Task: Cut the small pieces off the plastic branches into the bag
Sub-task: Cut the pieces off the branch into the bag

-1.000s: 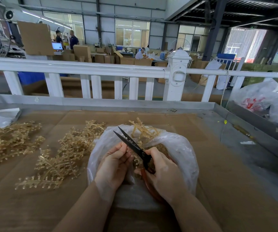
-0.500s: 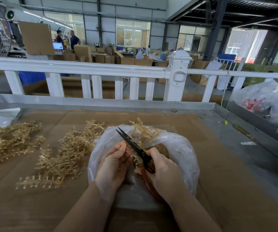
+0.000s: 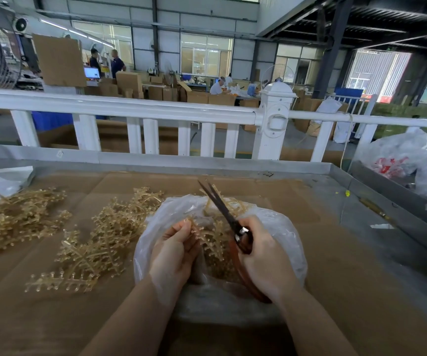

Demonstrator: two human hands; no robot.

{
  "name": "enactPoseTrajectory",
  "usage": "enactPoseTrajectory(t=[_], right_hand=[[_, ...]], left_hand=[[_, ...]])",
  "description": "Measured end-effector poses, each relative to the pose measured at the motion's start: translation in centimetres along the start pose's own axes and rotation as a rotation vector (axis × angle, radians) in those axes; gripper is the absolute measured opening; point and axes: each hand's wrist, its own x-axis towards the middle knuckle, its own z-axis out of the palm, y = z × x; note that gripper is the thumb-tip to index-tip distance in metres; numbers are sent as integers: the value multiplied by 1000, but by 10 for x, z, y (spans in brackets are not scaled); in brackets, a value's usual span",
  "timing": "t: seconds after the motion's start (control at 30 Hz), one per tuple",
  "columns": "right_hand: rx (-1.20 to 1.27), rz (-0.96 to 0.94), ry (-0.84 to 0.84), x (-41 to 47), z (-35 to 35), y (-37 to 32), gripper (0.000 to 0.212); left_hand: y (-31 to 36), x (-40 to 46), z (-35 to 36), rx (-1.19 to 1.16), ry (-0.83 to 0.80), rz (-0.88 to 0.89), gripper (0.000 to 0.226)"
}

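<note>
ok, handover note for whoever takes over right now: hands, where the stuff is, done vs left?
Left hand: pinches a plastic branch over the open bag.
Right hand: grips the scissors, blades up and nearly closed, off the branch.
Done: cut pieces already lie in the bag.
Left: finish trimming the held branch, then two piles of uncut branches on the cardboard, one beside the bag, one at far left.

left hand point(image 3: 174, 255) — bare | right hand point(image 3: 265, 258) — bare | forearms unsleeved
</note>
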Motion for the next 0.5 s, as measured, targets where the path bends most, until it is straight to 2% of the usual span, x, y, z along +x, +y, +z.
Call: enactPoseTrajectory(t=[0.13, 0.23, 0.33, 0.43, 0.5], right_hand=[[96, -13, 23, 11, 0, -20, 25], [106, -24, -16, 20, 5, -32, 35], [34, -29, 23, 27, 3, -34, 22], [87, -28, 143, 33, -9, -35, 10], [185, -3, 178, 36, -21, -37, 11]], left_hand=[[0, -2, 10, 109, -21, 62, 16], [5, -7, 16, 146, -121, 69, 12], [10, -9, 23, 117, -185, 49, 26], [17, -10, 25, 67, -169, 48, 17], [19, -7, 21, 76, -118, 82, 10]])
